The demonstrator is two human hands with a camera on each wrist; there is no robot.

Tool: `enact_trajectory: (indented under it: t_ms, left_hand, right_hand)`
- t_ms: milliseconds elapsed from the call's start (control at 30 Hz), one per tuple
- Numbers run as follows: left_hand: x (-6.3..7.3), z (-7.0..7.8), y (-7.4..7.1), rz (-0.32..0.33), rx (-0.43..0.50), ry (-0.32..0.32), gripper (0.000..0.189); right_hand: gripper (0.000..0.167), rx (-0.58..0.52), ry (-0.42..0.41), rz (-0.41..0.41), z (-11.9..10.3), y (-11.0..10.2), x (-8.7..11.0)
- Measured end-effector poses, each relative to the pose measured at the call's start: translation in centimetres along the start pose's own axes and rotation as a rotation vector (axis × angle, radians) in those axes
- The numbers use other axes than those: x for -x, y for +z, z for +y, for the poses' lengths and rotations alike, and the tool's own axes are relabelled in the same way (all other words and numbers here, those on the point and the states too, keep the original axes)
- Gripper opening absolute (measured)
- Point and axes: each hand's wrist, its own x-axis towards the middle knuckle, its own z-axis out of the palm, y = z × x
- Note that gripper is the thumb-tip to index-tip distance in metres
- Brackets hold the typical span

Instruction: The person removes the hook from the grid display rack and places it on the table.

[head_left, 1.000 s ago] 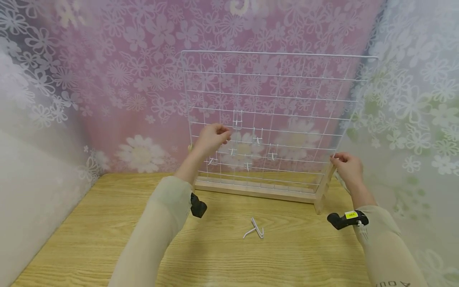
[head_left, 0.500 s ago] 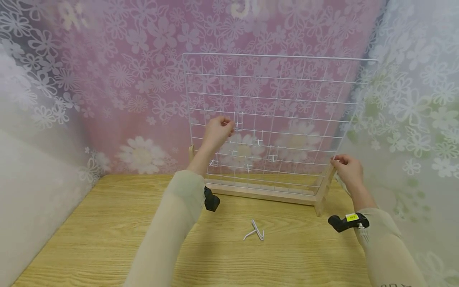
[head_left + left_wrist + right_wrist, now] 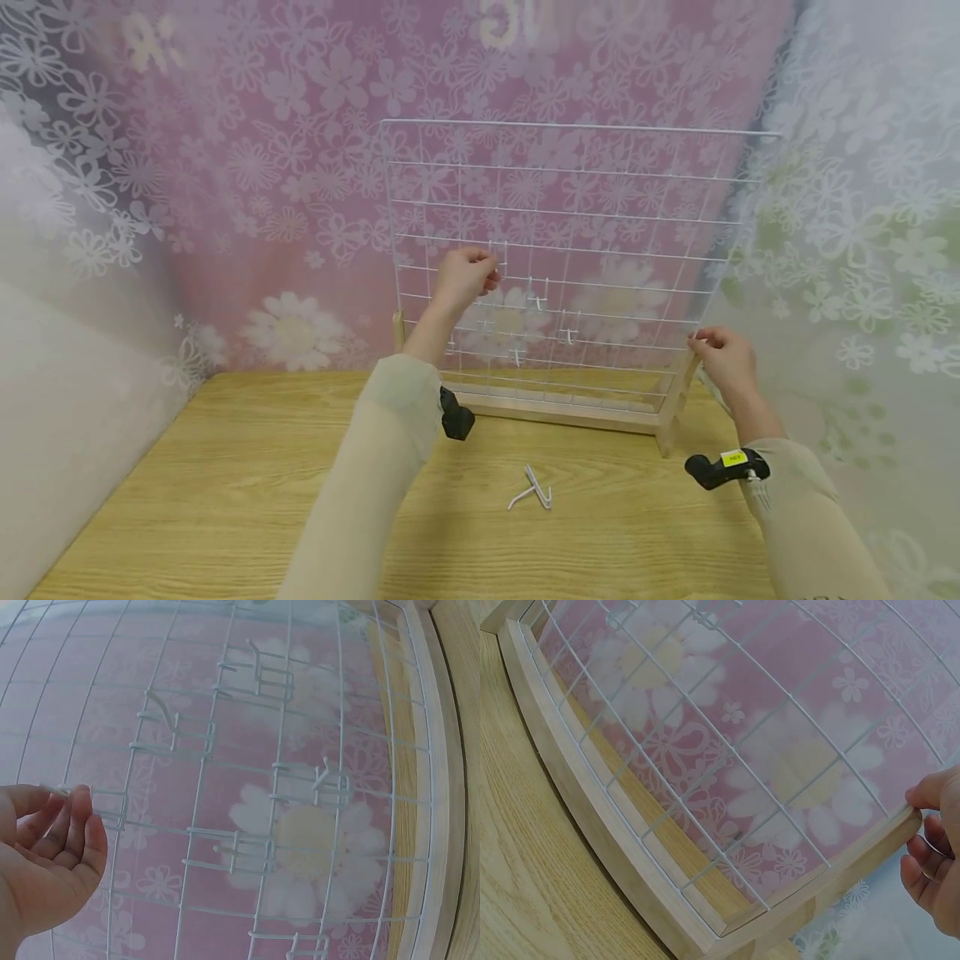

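Note:
A white wire grid panel (image 3: 622, 173) stands upright in a wooden base (image 3: 555, 410). Several white wire hooks hang on it, among them one hook (image 3: 537, 302) right of my left hand and another hook (image 3: 172, 727) in the left wrist view. My left hand (image 3: 467, 279) pinches the projecting end of the uppermost hook (image 3: 112, 804) between thumb and fingers; its back part lies against the grid wires. At the right side, my right hand (image 3: 726, 358) holds the top of the wooden side post (image 3: 900, 829), thumb and fingers on either side of it.
One loose white hook (image 3: 531, 490) lies on the wood-grain table (image 3: 600, 542) in front of the base. A pink floral backdrop (image 3: 300, 208) rises behind the grid, with pale floral sheeting (image 3: 862, 250) at the right.
My left hand has moved a little right, from beside the uppermost hook onto its end. The right hand has stayed at the side post. The head view has tilted slightly up.

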Motion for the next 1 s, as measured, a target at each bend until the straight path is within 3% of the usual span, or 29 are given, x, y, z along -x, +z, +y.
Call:
enact_trajectory:
  t_ms: [133, 500, 1000]
  left_hand:
    - [-0.03, 0.17, 0.21, -0.001, 0.091, -0.042, 0.021]
    - [-0.11, 0.69, 0.21, -0.023, 0.211, -0.147, 0.023]
    - [-0.37, 0.74, 0.32, -0.041, 0.283, -0.185, 0.024]
  right_hand:
    - [0.032, 0.000, 0.003, 0.001, 0.03, 0.09, 0.06]
    - [0.032, 0.004, -0.005, 0.007, 0.15, 0.11, -0.22]
    - [0.033, -0.004, 0.017, 0.008, 0.23, 0.11, 0.06]
